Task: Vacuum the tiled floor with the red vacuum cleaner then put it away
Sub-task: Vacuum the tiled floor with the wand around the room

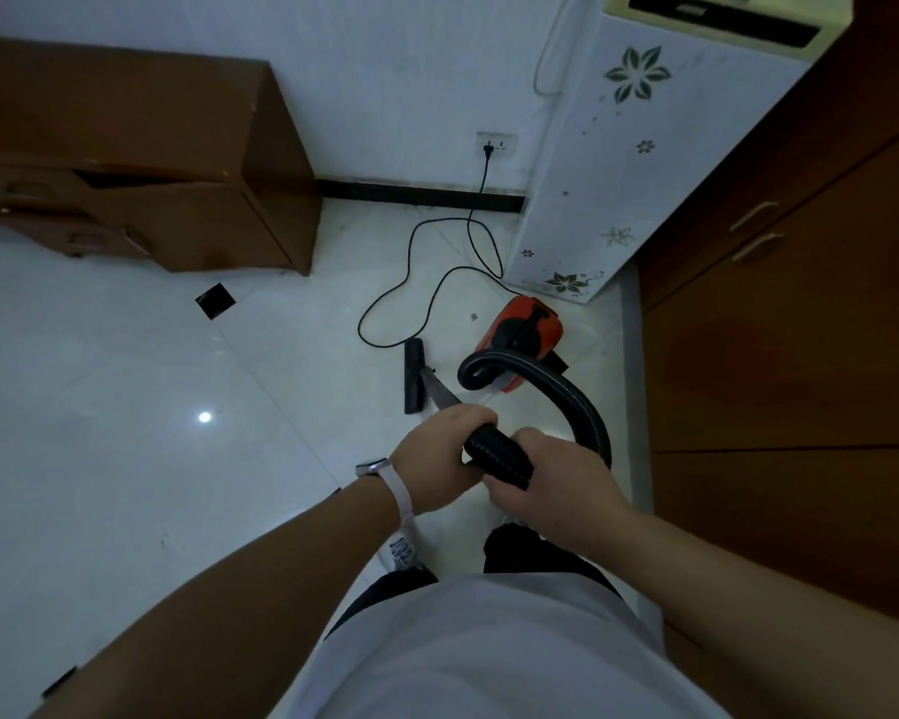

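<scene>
- Red vacuum cleaner [528, 329] down on the tiled floor [177, 381], just ahead of both grips and a touch to the right, close beside the white flowered cabinet [618, 173].
- Left grip [442, 459] wrapped tight round the top of the wand [439, 394], right at the hose joint.
- Right grip [551, 480] curled round the ribbed black hose [567, 386], just behind the left one, the two almost touching.
- Hose arching out to the right of the right grip, round and into the red body.
- Floor nozzle [413, 376] flat on the tiles ahead of the left grip, at the far end of the wand.
- Power cord [416, 262] looping over the floor beyond the nozzle and up to the wall socket [496, 146], plug in.
- Looks like the vacuuming step, not the putting away: plugged in, nozzle down, both grips on. Motor on or off: cannot tell.
- Next up, most likely: push the nozzle forward and left over the open tiles towards the brown drawer unit [151, 173], then draw it back in strokes.
- Calls for a firm left grip to steer and a looser right one to feed hose.
- Calls too for an eye on that cord loop right ahead of the nozzle: easy to run over or snag.
</scene>
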The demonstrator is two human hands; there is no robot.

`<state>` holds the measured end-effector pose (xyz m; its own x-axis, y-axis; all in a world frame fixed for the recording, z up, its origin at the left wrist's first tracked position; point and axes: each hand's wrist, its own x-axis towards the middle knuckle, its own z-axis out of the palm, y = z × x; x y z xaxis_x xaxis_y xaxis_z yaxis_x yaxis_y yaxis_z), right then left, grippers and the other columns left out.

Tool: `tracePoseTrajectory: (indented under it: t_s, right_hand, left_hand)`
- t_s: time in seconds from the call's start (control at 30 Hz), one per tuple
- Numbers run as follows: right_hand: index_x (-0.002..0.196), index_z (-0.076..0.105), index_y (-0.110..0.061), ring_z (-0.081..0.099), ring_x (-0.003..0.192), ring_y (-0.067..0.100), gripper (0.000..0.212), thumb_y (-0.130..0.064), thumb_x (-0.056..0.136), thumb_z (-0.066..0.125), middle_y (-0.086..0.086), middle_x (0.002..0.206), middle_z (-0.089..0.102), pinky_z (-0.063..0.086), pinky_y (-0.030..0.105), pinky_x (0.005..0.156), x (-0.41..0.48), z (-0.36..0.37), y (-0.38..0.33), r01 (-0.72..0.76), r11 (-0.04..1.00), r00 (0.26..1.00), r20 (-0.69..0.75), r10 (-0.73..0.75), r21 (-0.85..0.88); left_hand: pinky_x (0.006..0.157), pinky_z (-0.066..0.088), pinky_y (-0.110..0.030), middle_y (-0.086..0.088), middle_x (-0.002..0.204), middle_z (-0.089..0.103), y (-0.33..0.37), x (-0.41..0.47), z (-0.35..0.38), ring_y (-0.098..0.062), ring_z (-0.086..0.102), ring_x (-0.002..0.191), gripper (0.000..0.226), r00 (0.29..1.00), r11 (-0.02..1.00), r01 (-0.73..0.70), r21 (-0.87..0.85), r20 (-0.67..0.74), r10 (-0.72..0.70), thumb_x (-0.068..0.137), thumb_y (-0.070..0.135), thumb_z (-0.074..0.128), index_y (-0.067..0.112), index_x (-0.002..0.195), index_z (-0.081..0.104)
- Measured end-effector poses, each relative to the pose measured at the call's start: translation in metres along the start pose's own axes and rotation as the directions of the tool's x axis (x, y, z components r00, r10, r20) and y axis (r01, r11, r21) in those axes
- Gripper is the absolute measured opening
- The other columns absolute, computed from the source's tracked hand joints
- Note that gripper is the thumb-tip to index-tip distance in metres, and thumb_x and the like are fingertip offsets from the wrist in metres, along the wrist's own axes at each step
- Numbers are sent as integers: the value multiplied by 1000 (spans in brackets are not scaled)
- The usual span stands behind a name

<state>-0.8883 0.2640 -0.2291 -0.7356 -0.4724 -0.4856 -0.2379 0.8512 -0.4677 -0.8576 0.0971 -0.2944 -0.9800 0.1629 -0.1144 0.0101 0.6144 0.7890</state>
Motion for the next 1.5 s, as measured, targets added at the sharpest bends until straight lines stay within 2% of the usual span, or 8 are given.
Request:
tracePoseTrajectory:
  t_s: [0.17, 0.4, 0.73, 0.97, 1.1, 1.23, 1.33, 1.5]
  right_hand:
    - [84, 51, -21, 57, 63, 13, 33, -52, 84, 59, -4, 70, 57, 47, 30, 60, 9, -3, 6, 48, 998, 998, 25, -49, 26]
    - [81, 48, -23, 56, 64, 13, 31, -52, 84, 60, -5, 69, 55, 43, 28, 58, 20, -7, -3, 119, 992, 987, 101, -123, 45]
    - [84, 51, -21, 56, 66, 13, 31, -51, 83, 59, -3, 70, 56, 41, 28, 57, 23, -28, 8, 144, 989, 978, 156, -137, -34]
    - [100, 51, -26, 61, 73, 15, 28, -47, 83, 58, -5, 79, 62, 53, 37, 69, 36, -32, -10, 213, 967, 957, 227, -179, -137]
    - [107, 49, -27, 62, 76, 18, 31, -45, 83, 58, -5, 85, 62, 54, 40, 72, 46, -24, -39, 315, 932, 929, 258, -264, -182]
    - [111, 52, -28, 63, 79, 17, 39, -50, 79, 57, -7, 89, 64, 54, 40, 73, 56, -6, -80, 358, 907, 918, 262, -299, -220]
    - [110, 52, -28, 63, 79, 17, 39, -51, 79, 56, -7, 89, 64, 54, 40, 72, 60, 13, -114, 394, 882, 902, 296, -316, -259]
    - [106, 50, -27, 63, 75, 16, 34, -50, 81, 56, -6, 84, 64, 54, 38, 69, 64, 49, -173, 463, 819, 868, 362, -341, -339]
  left_hand:
    - [81, 49, -33, -4, 102, 62, 1, -2, 0, -19, 57, 92, 40, 998, 997, 69, 32, -17, -68, 74, 11, 73, 12, 111, 58]
    - [79, 49, -38, -1, 100, 62, 1, -17, -2, -18, 56, 89, 37, 973, 978, 205, 24, -115, -201, 76, 13, 71, 16, 109, 57]
    - [77, 49, -40, 1, 99, 61, 12, -10, 14, -17, 55, 89, 35, 954, 965, 260, 28, -164, -252, 77, 23, 70, 20, 108, 54]
    - [77, 40, -22, -2, 101, 61, 4, -21, 22, -17, 54, 90, 37, 882, 942, 329, -61, -335, -330, 74, 16, 73, 13, 107, 58]
    - [80, 47, -32, -2, 100, 62, -17, -38, 17, -17, 55, 89, 34, 797, 906, 393, -158, -432, -421, 74, 13, 73, 12, 106, 60]
    - [84, 42, -24, -2, 105, 63, -38, -63, -4, -15, 56, 94, 40, 713, 862, 432, -266, -484, -507, 74, 10, 73, 10, 112, 61]
    - [80, 39, -20, 1, 103, 62, -60, -90, -22, -12, 54, 92, 37, 698, 839, 465, -283, -466, -544, 76, 14, 72, 13, 111, 60]
    - [80, 45, -27, 3, 97, 63, -99, -142, -42, -14, 56, 91, 28, 648, 812, 489, -318, -491, -582, 76, 15, 71, 16, 103, 62]
